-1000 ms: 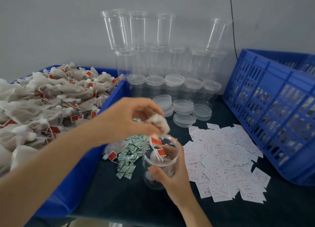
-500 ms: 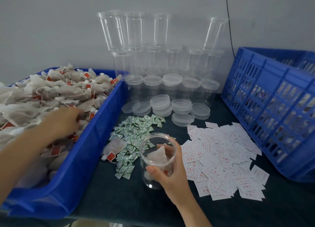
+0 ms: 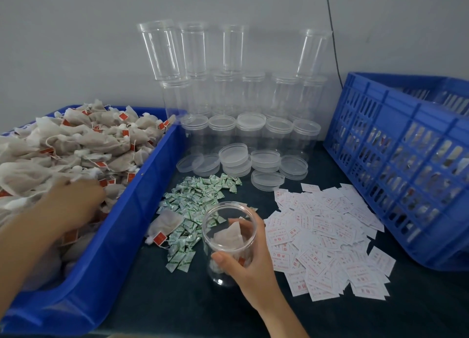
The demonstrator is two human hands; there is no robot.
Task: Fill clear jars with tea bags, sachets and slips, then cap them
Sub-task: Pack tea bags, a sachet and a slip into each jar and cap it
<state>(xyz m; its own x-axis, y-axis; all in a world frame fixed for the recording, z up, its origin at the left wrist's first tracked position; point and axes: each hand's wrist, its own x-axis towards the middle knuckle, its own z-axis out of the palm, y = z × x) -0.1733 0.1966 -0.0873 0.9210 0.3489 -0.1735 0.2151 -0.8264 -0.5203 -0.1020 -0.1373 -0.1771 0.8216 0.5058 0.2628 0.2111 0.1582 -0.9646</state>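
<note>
The bin (image 3: 119,236) at the left of the frame is now reached into by the left hand (image 3: 73,203), moved off the jar (image 3: 210,226); whether anything is pinched there cannot be told. The jar, at lower centre, is kept wrapped by the right hand (image 3: 243,261), with a bag (image 3: 229,236) now dropped inside, so filling is judged barely begun.

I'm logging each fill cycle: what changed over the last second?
The left hand let a tea bag drop into the jar, then moved left into the bin of tea bags. The right hand kept gripping the jar; sachets, slips and lids lay unmoved.
</note>
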